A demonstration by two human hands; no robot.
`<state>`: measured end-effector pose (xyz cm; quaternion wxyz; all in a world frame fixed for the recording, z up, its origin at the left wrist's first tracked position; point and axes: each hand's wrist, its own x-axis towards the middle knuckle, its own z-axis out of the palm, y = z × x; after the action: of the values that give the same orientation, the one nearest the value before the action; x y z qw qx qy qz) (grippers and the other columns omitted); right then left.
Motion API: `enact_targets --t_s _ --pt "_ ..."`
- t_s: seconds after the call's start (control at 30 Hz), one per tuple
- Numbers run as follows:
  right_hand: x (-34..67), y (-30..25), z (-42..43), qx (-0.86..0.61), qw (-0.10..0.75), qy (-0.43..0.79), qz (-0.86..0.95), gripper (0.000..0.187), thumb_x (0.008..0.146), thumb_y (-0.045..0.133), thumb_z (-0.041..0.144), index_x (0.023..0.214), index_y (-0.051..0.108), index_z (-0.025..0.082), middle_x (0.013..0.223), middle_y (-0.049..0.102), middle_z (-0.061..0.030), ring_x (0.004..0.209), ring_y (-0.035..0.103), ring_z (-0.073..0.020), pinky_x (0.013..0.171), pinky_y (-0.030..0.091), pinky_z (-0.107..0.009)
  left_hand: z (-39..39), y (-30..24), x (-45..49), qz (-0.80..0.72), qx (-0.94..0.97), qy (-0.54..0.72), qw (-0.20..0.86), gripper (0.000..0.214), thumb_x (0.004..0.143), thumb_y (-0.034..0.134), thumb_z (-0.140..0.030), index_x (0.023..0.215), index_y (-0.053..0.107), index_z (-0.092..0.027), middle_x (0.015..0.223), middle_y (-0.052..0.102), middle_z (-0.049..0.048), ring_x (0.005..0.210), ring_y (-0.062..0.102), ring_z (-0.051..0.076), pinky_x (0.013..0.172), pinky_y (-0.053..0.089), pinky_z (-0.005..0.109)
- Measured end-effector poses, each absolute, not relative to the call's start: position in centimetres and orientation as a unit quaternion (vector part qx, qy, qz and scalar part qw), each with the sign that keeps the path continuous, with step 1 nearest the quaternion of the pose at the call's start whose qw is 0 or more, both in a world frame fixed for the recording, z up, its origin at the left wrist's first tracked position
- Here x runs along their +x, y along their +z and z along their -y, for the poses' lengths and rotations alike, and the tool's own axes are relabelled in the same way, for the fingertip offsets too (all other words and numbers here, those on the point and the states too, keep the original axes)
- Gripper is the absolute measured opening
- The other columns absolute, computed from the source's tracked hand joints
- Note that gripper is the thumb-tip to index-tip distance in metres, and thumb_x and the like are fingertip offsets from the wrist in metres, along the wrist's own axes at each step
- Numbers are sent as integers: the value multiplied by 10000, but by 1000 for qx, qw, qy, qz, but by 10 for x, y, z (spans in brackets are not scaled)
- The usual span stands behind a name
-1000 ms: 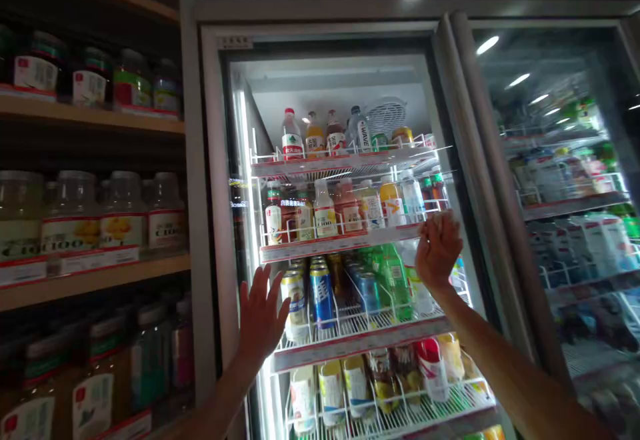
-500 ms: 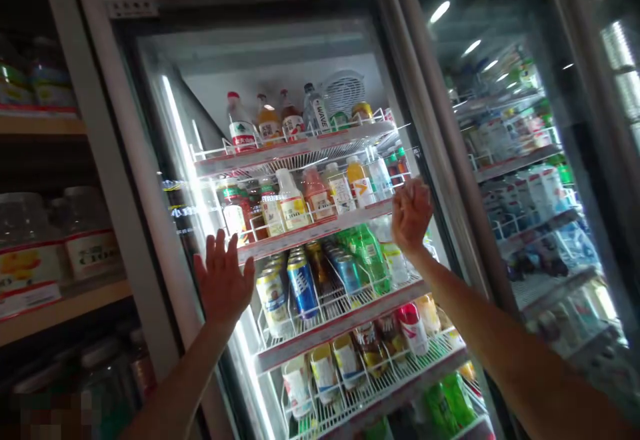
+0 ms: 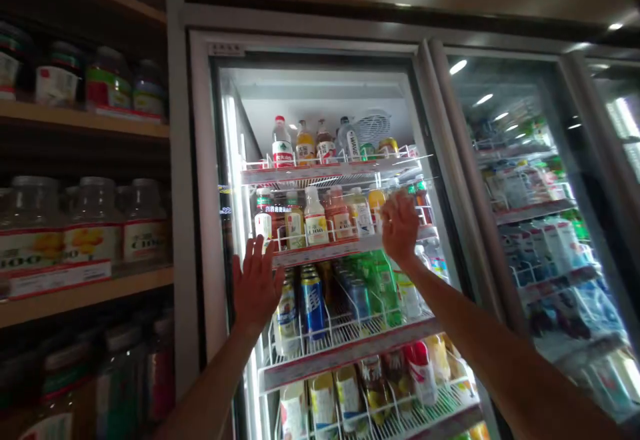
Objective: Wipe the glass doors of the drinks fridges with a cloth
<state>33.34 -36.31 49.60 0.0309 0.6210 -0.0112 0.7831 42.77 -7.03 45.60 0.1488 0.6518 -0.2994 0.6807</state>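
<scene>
At a lit drinks fridge point(image 3: 300, 25), its glass door point(image 3: 201, 160) straight ahead and seemingly shut, my left hand point(image 3: 256, 288) spreads its fingers apart; my right hand point(image 3: 401, 230) bunches, hold unclear. Work seems under way, nothing visibly finished; what is left, I cannot tell.

The right hand point(image 3: 400, 227) is blurred, and I can't make out whether it grips anything; it covers part of the bottles point(image 3: 375, 200) behind. Whether the left hand point(image 3: 256, 287) touches the glass point(image 3: 320, 90), I can't tell. Both forearms point(image 3: 475, 327) run off the bottom edge. The price strip point(image 3: 325, 252) is too small to read, and the neighbouring cooler's goods point(image 3: 530, 187) smear together.
</scene>
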Motion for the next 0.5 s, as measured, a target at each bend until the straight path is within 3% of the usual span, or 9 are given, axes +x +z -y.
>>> enact_targets --t_s 0.1,0.23,0.4,0.5 --pt "346 519 353 599 -31 800 -15 443 882 322 216 1299 460 161 1466 306 -88 1394 158 -281 1101 191 -588 67 454 433 297 642 693 142 582 895 428 -322 1434 230 -226 1475 308 115 1383 225 268 1119 171 524" --pt "367 499 276 656 -22 732 -183 513 894 315 249 1407 298 227 1472 310 -47 1411 111 -242 1123 197 -549 68 456 429 316 615 704 159 562 899 418 -258 1426 222 -255 1457 348 114 1373 257 272 1095 237 557" --pt "371 478 223 663 -117 683 -285 569 925 223 260 1465 44 264 1487 293 -15 1388 213 -168 1111 288 -442 115 474 403 436 556 658 260 518 922 337 -235 1420 196 -230 1431 381 105 1332 350 215 1058 400 427" --pt "360 489 250 679 -143 685 -222 549 930 185 292 1461 50 274 1493 285 3 1347 308 -135 1057 369 -373 150 487 395 432 553 669 243 492 919 360 -279 1385 266 -154 1373 434 150 1322 356 244 1055 404 440"
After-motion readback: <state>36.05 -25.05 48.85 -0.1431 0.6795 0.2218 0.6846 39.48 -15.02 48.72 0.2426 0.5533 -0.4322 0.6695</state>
